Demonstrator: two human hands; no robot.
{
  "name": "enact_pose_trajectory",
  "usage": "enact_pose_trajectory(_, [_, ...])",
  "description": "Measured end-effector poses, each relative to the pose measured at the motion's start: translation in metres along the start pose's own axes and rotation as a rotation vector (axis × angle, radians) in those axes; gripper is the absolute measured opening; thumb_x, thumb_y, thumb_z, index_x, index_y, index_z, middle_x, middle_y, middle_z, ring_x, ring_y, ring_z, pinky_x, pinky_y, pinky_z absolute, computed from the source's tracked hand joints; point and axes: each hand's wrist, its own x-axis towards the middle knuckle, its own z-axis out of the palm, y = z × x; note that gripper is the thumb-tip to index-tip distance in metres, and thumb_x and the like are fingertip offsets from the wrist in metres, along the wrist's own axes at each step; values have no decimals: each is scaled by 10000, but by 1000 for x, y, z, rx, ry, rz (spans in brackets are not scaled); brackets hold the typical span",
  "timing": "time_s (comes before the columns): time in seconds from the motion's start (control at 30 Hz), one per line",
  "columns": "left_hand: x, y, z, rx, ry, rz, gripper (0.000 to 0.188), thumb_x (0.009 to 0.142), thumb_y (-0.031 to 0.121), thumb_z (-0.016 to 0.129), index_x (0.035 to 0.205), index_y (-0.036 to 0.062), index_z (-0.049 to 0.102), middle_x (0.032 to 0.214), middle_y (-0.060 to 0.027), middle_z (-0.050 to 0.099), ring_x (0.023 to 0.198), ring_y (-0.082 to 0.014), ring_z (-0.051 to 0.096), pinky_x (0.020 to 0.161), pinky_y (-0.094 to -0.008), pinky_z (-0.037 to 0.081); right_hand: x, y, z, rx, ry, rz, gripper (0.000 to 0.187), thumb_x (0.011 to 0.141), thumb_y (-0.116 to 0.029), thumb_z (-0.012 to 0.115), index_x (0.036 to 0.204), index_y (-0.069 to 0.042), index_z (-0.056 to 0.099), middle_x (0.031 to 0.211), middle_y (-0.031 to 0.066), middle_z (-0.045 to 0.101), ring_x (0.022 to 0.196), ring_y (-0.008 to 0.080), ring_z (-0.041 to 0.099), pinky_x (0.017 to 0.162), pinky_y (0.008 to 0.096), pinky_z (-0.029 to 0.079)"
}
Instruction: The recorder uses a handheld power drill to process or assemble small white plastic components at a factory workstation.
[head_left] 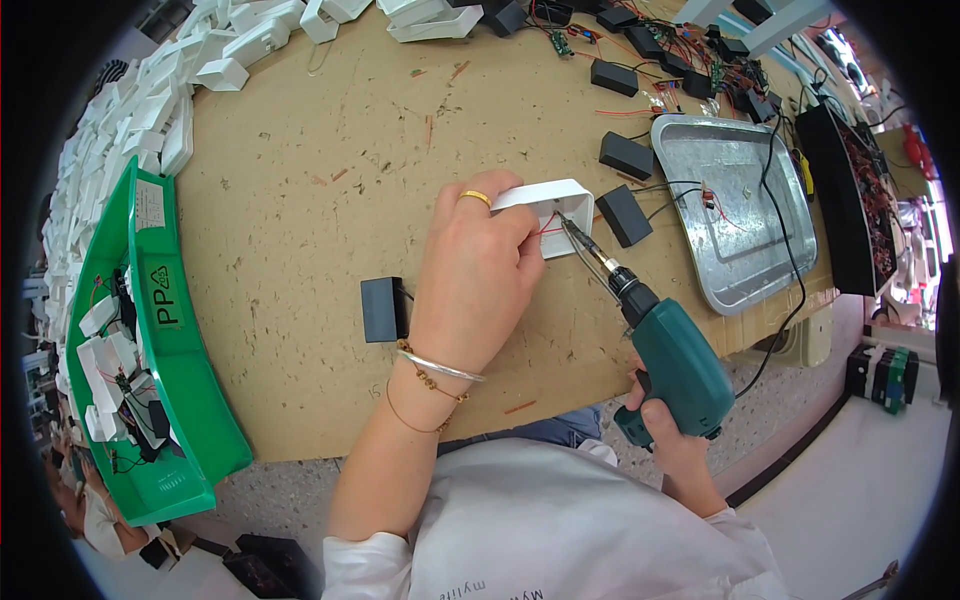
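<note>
My left hand (475, 265) is closed around a small white plastic housing (552, 188) on the tabletop. A thin red wire (550, 231) shows inside it, beside my fingertips. In my right hand (668, 435) is a green pistol-shaped soldering gun (680, 360), gripped by its handle. Its metal tip reaches into the open side of the housing, close to the red wire; whether it touches cannot be made out. Left of my wrist lies a black box (384, 310) with a short lead. Another black box (624, 216) lies just right of the housing.
A metal tray (720, 290) at the right has wires and a small part in it; the soldering gun's black cord (790, 250) crosses it. White housings (150, 120) are piled far left, above a green bin (190, 400). Black boxes and wires (650, 50) clutter the far right.
</note>
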Motion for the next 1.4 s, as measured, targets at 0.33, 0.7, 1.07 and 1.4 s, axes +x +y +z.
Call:
enact_pose_trajectory(0.33, [0, 0, -1, -35, -19, -15, 66, 723, -1, 669, 786, -5, 649, 1100, -131, 606, 959, -300, 549, 765, -356, 521, -1, 4, 1, 45, 33, -13, 616, 839, -415, 672, 1197, 74, 562, 921, 108, 630, 746, 150, 589, 842, 353, 459])
enact_pose_trajectory(0.7, [1, 1, -1, -31, -30, -10, 63, 717, -1, 671, 777, -6, 653, 1091, -132, 609, 935, -306, 559, 768, -359, 518, 0, 1, 1, 28, 24, -11, 609, 844, -411, 658, 1200, 74, 562, 895, 96, 624, 746, 149, 580, 845, 354, 455])
enact_pose_trajectory(1.07, [1, 0, 1, -25, -5, -21, 54, 718, -3, 667, 768, -11, 649, 1077, -135, 610, 932, -305, 562, 748, -364, 523, 2, -3, 3, 104, 65, -15, 599, 828, -403, 672, 1170, 77, 568, 934, 112, 618, 696, 148, 588, 812, 350, 465])
enact_pose_trajectory(1.4, [1, 0, 1, -21, -7, -33, 41, 726, -1, 668, 762, -8, 650, 1075, -143, 607, 938, -296, 572, 724, -352, 538, 3, 7, -3, 267, 27, -121, 592, 816, -427, 667, 1122, 69, 565, 1047, 165, 599, 662, 166, 599, 782, 369, 467])
